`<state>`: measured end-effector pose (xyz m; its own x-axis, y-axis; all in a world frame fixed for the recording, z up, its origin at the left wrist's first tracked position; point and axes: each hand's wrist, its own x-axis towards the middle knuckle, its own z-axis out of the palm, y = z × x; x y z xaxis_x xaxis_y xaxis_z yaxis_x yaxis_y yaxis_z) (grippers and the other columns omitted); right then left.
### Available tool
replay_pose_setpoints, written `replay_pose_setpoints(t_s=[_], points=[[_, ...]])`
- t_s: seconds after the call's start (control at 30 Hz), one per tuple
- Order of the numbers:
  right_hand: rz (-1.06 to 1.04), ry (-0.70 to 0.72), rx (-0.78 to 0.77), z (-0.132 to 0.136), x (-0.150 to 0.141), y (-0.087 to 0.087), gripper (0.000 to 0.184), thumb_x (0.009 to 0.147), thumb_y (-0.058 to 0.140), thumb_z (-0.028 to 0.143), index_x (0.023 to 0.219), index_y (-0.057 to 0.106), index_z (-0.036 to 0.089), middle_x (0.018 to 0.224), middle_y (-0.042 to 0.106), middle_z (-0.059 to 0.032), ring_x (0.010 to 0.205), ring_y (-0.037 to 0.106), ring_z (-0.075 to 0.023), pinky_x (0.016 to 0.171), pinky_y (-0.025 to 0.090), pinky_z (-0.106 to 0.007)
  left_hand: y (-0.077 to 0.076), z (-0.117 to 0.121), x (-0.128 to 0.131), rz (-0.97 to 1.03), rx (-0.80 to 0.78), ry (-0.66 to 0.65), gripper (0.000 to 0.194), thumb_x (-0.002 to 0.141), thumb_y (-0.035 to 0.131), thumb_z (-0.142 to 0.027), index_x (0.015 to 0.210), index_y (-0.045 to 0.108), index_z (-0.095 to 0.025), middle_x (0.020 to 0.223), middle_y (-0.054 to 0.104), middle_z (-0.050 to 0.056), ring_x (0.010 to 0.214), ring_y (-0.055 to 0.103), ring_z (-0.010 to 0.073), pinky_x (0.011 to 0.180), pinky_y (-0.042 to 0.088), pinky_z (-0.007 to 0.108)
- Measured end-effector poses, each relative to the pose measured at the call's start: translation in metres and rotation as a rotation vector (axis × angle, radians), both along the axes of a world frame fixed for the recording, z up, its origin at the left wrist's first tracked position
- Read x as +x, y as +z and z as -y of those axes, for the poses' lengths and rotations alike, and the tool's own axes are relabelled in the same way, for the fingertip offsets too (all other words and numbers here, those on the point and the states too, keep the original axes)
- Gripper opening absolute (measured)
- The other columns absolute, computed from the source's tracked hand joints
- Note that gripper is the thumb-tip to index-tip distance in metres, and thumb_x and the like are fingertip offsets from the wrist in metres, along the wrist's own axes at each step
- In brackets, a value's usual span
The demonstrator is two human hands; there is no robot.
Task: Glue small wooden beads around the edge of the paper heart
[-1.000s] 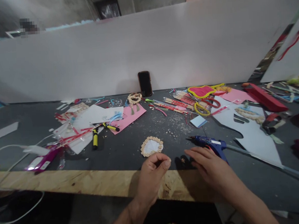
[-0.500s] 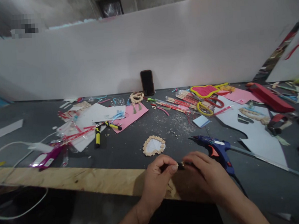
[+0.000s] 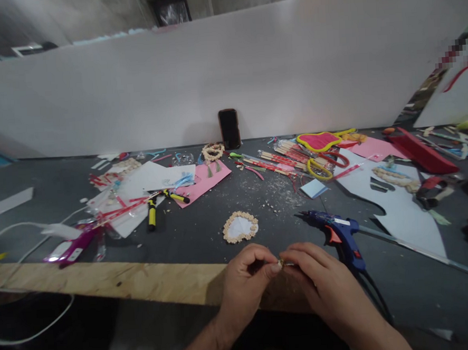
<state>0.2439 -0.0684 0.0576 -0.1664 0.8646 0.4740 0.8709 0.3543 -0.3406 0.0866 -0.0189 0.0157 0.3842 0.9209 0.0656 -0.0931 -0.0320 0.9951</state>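
My left hand (image 3: 250, 277) pinches a tiny pale piece (image 3: 280, 263) between thumb and forefinger, just over the table's front edge. Fingertip to fingertip with it, my right hand (image 3: 317, 275) is closed around something small that its fingers mostly hide. Just beyond the hands lies a flat white paper shape (image 3: 240, 227), ringed with beige crumbly bits and dipping inward along its lower right side. To the right of my right hand a blue hot glue gun (image 3: 336, 229) with an orange trigger rests on its side, a long clear glue stick (image 3: 405, 245) running out of its back.
A phone (image 3: 229, 129) leans on the white partition. Yellow-and-black pliers (image 3: 152, 214) and papers lie left; wrapped chopsticks (image 3: 281, 161), a blue notepad (image 3: 314, 188) and a cut white sheet (image 3: 414, 217) lie right. White cable (image 3: 25, 256) hangs over the left edge.
My right hand has moved left, so its fingertips now meet those of my left hand. The paper shape and glue gun stay where they were.
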Motion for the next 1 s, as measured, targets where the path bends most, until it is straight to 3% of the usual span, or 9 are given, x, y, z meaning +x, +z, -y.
replay_pose_setpoints(t_s=[0.13, 0.4, 0.6, 1.0], points=[[-0.014, -0.001, 0.011, 0.001, -0.001, 0.001, 0.024, 0.09, 0.04, 0.021, 0.092, 0.064, 0.021, 0.088, 0.069, -0.0058, 0.081, 0.066, -0.0147, 0.072, 0.055, -0.026, 0.003, 0.001, -0.001, 0.047, -0.213, -0.03, 0.016, 0.069, 0.076, -0.027, 0.075, 0.066, -0.016, 0.068, 0.06, -0.001, 0.064, 0.049, 0.0104, 0.061, 0.039, 0.02], [-0.029, -0.008, 0.02, 0.004, -0.002, 0.002, 0.025, 0.091, 0.04, 0.023, 0.093, 0.065, 0.021, 0.09, 0.069, -0.0062, 0.081, 0.066, -0.0142, 0.071, 0.055, -0.025, 0.009, -0.001, -0.002, 0.292, -0.548, -0.257, 0.028, 0.066, 0.08, -0.03, 0.083, 0.068, -0.012, 0.075, 0.065, 0.003, 0.065, 0.055, 0.0086, 0.064, 0.041, 0.019], [-0.158, 0.017, 0.003, 0.007, -0.001, -0.002, 0.021, 0.087, 0.05, 0.022, 0.104, 0.062, 0.022, 0.095, 0.069, -0.0056, 0.085, 0.066, -0.013, 0.073, 0.054, -0.021, 0.01, 0.001, -0.003, 0.274, -0.617, -0.261, 0.029, 0.064, 0.082, -0.032, 0.076, 0.066, -0.012, 0.065, 0.061, 0.0, 0.055, 0.051, 0.0064, 0.057, 0.038, 0.019], [-0.259, 0.041, 0.005, 0.01, -0.002, -0.001, 0.017, 0.086, 0.052, 0.022, 0.094, 0.067, 0.022, 0.087, 0.071, -0.0039, 0.079, 0.067, -0.0128, 0.07, 0.055, -0.02, 0.011, 0.007, 0.001, 0.357, -0.636, -0.19, 0.026, 0.059, 0.085, -0.028, 0.068, 0.065, -0.012, 0.064, 0.065, -0.001, 0.057, 0.054, 0.006, 0.058, 0.039, 0.017]])
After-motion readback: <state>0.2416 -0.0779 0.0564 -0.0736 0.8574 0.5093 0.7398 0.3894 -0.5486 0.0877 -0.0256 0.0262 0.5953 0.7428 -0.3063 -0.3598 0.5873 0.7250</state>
